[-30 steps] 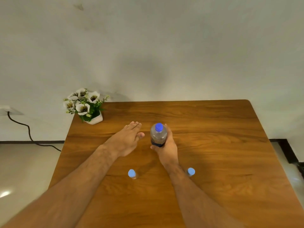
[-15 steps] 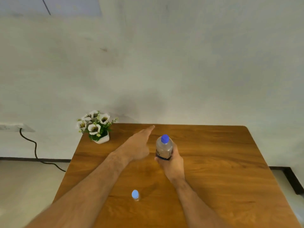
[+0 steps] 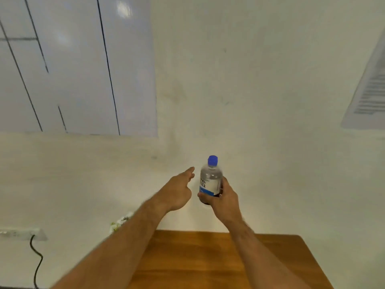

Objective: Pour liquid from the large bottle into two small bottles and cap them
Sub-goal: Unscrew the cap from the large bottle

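- A large bottle (image 3: 210,180) with a blue cap (image 3: 212,159) is held upright in the right hand (image 3: 224,198), gripped around its lower part.
- The left hand (image 3: 179,189) is extended beside it, fingers loose, touching nothing.
- A wooden table (image 3: 208,259) is seen below both forearms.
- A pale wall (image 3: 260,90) fills the background.

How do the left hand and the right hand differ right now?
The right hand is wrapped around the lower part of the large bottle, holding it upright; the left hand holds nothing. The left hand's fingers are stretched forward toward the bottle, while the right hand's are curled shut. Both are raised above the table, side by side, forearms bare.
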Tool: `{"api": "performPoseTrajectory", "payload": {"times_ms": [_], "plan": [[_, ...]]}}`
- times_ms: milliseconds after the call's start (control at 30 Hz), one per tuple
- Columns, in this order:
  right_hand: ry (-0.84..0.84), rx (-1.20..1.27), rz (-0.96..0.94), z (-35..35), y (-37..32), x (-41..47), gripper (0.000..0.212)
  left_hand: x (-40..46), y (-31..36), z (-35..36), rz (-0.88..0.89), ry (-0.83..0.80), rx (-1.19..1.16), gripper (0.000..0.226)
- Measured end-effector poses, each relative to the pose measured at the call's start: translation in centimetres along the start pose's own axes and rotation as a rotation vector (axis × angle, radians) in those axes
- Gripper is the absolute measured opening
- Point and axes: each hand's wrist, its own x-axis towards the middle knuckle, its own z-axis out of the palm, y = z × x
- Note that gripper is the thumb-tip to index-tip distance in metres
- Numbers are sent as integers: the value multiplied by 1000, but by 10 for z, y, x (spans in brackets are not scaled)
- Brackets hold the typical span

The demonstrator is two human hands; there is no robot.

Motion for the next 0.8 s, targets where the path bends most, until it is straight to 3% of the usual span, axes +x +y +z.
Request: {"api": "performPoseTrajectory", "payload": {"times_ms": [233, 367, 500, 700, 800], "plan": [[14, 18, -179, -23, -109, 33, 56, 2, 60, -70, 100, 161, -41, 74], [41, 21, -246, -34, -156, 46, 47, 2, 108, -115, 144, 252, -321, 77], [68, 12, -306, -41, -191, 49, 45, -5, 161, -152, 303, 325, -519, 68], [49, 8, -358, -42, -218, 45, 50, -4, 206, -176, 388, 215, -546, 38], [43, 18, -357, -41, -219, 43, 50, -3, 209, -176, 387, 213, -485, 36]]}}
